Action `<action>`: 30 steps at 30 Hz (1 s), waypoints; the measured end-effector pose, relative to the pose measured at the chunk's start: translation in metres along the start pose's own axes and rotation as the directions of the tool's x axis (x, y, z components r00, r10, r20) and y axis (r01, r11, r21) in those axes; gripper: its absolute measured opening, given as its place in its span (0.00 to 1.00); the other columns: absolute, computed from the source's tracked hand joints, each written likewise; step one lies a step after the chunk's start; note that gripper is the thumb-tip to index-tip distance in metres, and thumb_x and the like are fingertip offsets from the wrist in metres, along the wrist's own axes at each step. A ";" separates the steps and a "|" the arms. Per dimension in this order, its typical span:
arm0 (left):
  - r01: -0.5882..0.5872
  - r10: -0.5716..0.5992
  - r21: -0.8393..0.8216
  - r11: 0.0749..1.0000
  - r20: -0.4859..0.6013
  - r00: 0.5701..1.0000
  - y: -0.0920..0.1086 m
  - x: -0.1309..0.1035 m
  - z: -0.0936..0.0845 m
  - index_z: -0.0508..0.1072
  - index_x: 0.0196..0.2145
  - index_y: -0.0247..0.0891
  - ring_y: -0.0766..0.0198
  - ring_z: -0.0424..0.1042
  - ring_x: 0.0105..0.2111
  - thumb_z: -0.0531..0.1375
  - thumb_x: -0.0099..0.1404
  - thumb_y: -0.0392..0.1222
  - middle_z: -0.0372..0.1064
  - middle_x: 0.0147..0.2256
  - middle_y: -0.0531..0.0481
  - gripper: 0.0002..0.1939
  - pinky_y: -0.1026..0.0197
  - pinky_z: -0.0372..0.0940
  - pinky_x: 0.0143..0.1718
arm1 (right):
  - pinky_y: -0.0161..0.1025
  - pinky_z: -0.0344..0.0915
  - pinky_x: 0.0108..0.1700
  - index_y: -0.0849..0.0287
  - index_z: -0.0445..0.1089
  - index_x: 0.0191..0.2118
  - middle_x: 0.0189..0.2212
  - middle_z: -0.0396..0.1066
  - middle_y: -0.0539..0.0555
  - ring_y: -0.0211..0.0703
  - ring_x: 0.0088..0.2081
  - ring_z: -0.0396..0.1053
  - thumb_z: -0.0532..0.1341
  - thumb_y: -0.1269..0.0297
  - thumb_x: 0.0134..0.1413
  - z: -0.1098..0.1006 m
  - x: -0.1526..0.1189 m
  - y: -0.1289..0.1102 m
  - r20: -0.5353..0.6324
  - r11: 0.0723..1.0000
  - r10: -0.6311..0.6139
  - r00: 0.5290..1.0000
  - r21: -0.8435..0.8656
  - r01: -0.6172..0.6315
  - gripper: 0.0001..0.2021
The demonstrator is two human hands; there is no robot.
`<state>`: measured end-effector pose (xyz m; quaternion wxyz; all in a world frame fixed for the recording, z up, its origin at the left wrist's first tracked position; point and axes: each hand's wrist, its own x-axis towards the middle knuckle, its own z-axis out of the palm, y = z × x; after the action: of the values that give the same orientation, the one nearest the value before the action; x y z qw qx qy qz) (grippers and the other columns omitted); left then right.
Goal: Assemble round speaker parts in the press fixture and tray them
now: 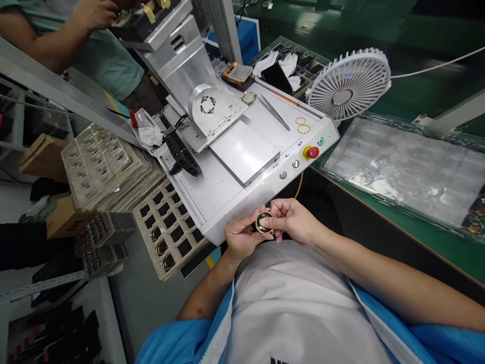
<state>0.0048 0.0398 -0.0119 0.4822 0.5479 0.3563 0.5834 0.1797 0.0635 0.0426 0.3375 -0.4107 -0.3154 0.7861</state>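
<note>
Two hands at centre-bottom, both closed on one small round part. Going L to R:

Far L: stacked parts trays [109, 167], pale, cells too small to read; cardboard boxes [43, 156] beside, partly cut off by frame edge. Below those, dark racks [102, 237], contents hard to make out. Top L: co-worker's arm [49, 40] and teal shirt, hand at top of machine, cut off above.

L of centre: beige cell tray [166, 227] w/ dark pockets, three gold-rimmed rings in its lower cells, near edge tucked under machine base.

Centre: white machine base [242, 187] on the bench, silver fixture w/ round disc [207, 105], tweezers [275, 112] lying flat, two thin gold rings [302, 125] just beside, red stop button [312, 152] near front edge.

Left hand [240, 237] and right hand [293, 220] meet just below base's front edge, above the lap. Round part [264, 222]: dark face, gold rim, pinched between fingertips of both; L grip narrow on its left side, R grip narrow on right and top. Underside hidden by fingers; face detail too small to tell.

R: white fan [348, 83] upright, facing camera. Clear blister tray [409, 172] on green bench [435, 237], glare hides contents; R end cut off.
</note>
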 end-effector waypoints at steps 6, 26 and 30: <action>-0.039 0.037 -0.022 0.999 -0.057 0.998 0.006 0.006 0.005 0.80 0.54 0.52 0.51 0.83 0.50 0.77 0.54 0.32 0.82 0.51 0.47 0.31 0.53 0.79 0.54 | 0.32 0.73 0.19 0.60 0.65 0.25 0.18 0.73 0.51 0.37 0.18 0.69 0.82 0.46 0.32 0.008 0.008 -0.004 -0.011 0.999 -0.052 0.999 0.006 0.052 0.30; 0.046 -0.020 0.259 0.965 -0.102 0.995 0.025 0.015 0.006 0.75 0.61 0.40 0.52 0.83 0.48 0.78 0.51 0.36 0.81 0.53 0.38 0.40 0.53 0.79 0.54 | 0.29 0.56 0.15 0.59 0.67 0.26 0.15 0.66 0.47 0.33 0.14 0.59 0.79 0.47 0.42 -0.017 0.014 -0.054 -0.154 0.913 -0.309 0.939 -0.326 0.246 0.25; -0.001 0.031 0.342 0.940 -0.080 0.996 0.027 0.015 0.009 0.75 0.62 0.41 0.52 0.83 0.49 0.78 0.53 0.36 0.81 0.53 0.39 0.39 0.53 0.79 0.54 | 0.30 0.56 0.16 0.59 0.68 0.27 0.16 0.69 0.49 0.34 0.15 0.60 0.77 0.46 0.45 -0.004 -0.003 -0.032 -0.034 0.919 -0.161 0.986 -0.368 0.138 0.23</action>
<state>0.0103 0.0455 0.0193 0.3595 0.6011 0.4677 0.5391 0.1928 0.0807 0.0668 0.3242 -0.4659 -0.4753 0.6722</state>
